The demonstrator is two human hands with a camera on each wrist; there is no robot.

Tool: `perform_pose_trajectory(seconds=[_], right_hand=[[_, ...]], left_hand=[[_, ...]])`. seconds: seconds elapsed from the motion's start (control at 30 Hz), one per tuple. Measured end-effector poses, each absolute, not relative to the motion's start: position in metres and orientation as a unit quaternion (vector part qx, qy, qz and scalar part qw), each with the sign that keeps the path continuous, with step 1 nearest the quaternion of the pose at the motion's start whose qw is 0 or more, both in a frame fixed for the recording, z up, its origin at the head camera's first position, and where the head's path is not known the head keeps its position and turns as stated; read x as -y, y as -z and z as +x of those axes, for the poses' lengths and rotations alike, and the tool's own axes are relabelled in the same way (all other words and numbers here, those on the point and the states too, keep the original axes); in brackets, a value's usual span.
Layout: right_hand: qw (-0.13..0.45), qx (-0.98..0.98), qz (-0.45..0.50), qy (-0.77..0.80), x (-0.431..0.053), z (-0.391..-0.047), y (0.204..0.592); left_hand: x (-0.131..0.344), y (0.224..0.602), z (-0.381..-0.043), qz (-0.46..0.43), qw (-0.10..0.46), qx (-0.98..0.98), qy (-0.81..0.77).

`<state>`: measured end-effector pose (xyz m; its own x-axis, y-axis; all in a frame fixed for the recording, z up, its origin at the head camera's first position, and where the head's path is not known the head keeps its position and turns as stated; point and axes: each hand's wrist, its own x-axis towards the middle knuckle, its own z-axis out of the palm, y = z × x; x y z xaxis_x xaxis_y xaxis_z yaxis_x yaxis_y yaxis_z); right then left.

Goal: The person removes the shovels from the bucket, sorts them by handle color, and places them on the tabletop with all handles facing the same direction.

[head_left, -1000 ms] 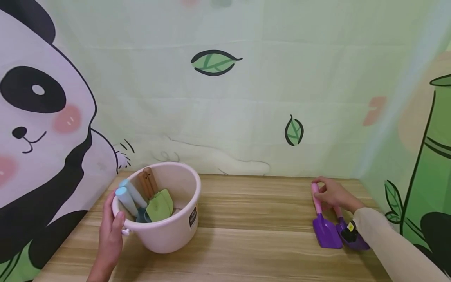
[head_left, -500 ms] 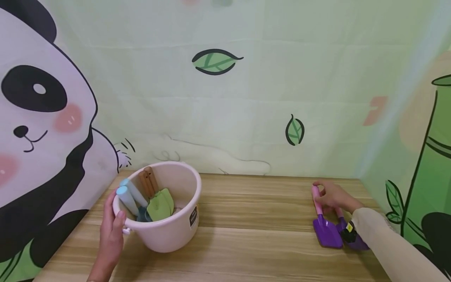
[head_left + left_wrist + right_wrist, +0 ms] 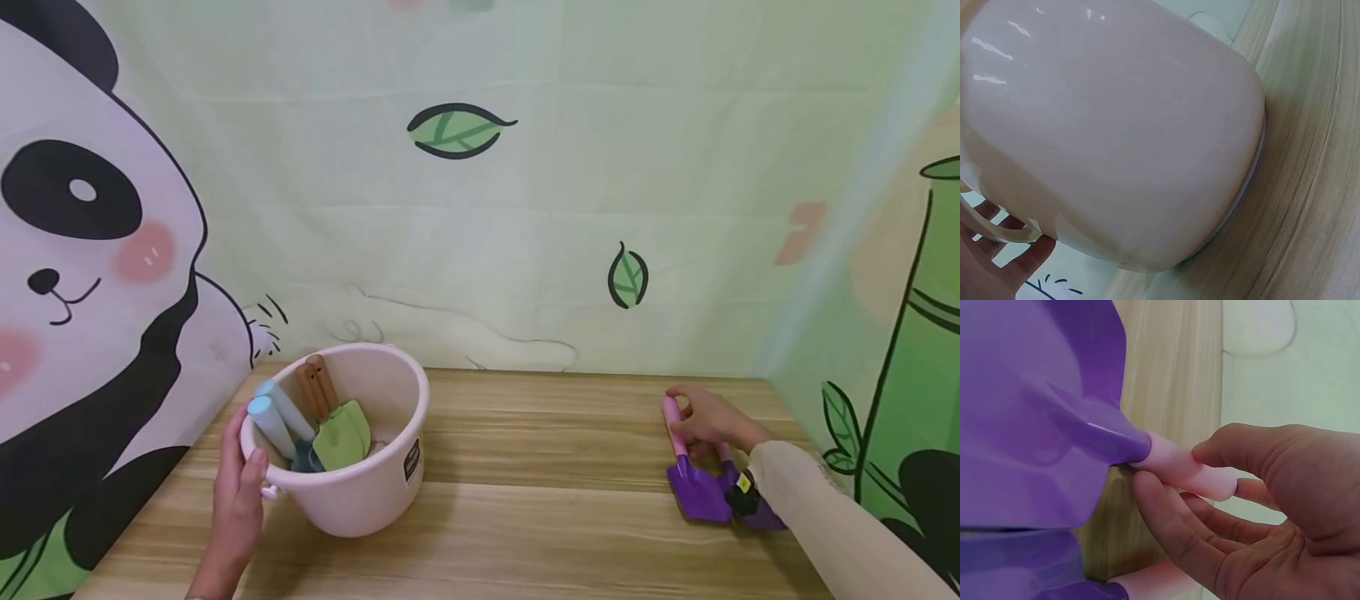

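Observation:
My left hand (image 3: 234, 500) grips the near left rim of a pale pink bucket (image 3: 360, 500), which tilts slightly. In the left wrist view the bucket's outer wall (image 3: 1135, 137) fills the picture, with fingers at its handle. Inside it are tools with light blue handles (image 3: 272, 427) and green-bladed ones (image 3: 342, 437) with brown wooden handles (image 3: 315, 387). At the right, my right hand (image 3: 712, 421) pinches the pink handle (image 3: 1172, 462) of a purple toy shovel (image 3: 697, 493). A second purple shovel (image 3: 1016, 569) lies beside it, partly hidden by wrist and sleeve.
A wood-grain tabletop (image 3: 540, 500) stretches between bucket and shovels. Behind it hangs a pale green cloth backdrop (image 3: 525, 225) printed with leaves, a panda on the left and bamboo on the right.
The front edge of the gripped shovel's blade has come up slightly, and the right hand has shifted a little. The left hand and bucket have stayed put.

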<state>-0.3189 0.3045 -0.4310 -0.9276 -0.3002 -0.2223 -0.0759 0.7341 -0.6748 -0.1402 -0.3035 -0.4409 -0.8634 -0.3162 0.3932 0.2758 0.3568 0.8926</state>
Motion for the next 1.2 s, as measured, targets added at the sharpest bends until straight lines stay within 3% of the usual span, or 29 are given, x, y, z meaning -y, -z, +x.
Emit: perform_pose_trajectory(seconds=[1.2], right_hand=[[0.178, -0.923, -0.112, 0.323, -0.306, -0.319, 0.413]], left_hand=[[0.305, 0.44, -0.14, 0.004, 0.257, 0.781, 0.569]])
